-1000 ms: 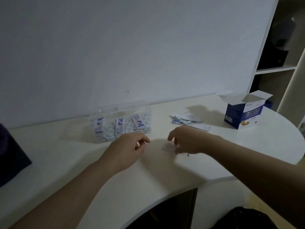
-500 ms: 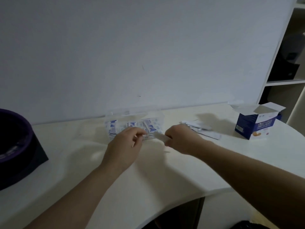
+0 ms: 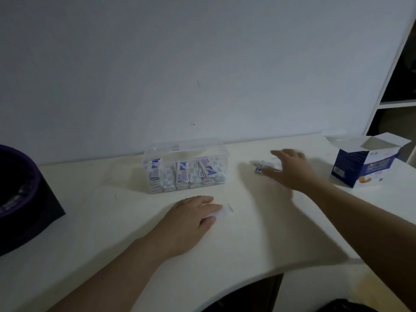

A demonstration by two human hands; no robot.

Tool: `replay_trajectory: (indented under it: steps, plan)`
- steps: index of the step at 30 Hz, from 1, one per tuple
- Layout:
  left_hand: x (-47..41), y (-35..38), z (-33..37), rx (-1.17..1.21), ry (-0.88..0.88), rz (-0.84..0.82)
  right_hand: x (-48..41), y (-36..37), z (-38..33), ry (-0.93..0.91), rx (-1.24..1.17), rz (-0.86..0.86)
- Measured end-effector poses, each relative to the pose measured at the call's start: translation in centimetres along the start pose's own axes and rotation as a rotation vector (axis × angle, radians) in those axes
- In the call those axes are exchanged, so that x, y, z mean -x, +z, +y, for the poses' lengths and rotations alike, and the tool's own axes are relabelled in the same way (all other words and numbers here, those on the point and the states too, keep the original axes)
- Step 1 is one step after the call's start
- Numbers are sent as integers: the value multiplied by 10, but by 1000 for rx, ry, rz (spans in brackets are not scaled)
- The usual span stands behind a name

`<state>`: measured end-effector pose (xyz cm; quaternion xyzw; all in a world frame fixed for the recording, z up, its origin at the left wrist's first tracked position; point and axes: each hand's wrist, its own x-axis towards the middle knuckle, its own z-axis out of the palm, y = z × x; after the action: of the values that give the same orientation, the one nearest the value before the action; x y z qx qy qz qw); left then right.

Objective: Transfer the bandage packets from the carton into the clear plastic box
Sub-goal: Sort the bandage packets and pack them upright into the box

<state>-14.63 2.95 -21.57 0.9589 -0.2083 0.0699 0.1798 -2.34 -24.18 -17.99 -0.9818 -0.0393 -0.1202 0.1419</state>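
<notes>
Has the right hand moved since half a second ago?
Yes. The right hand went from beside the clear box rightward to the loose packets, nearer the carton.

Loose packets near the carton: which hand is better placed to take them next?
Right: the right hand is over the loose packets; the left hand rests on a single packet farther away.
</notes>
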Motion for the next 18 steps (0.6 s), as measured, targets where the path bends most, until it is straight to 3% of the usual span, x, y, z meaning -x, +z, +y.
replay_trajectory:
  steps: [3,6,13,18]
  plan:
    - [-1,1,0,-4,5,28,-13,10,16,101,-19,-156]
    - [-3,-1,-2,-37,10,63,-20,18,15,56,63,-265]
    - [-7,-15,-20,122,-38,108,8,28,-12,-233,124,-192]
    - [-6,-23,-20,460,-215,127,48,30,-35,-377,-9,-119]
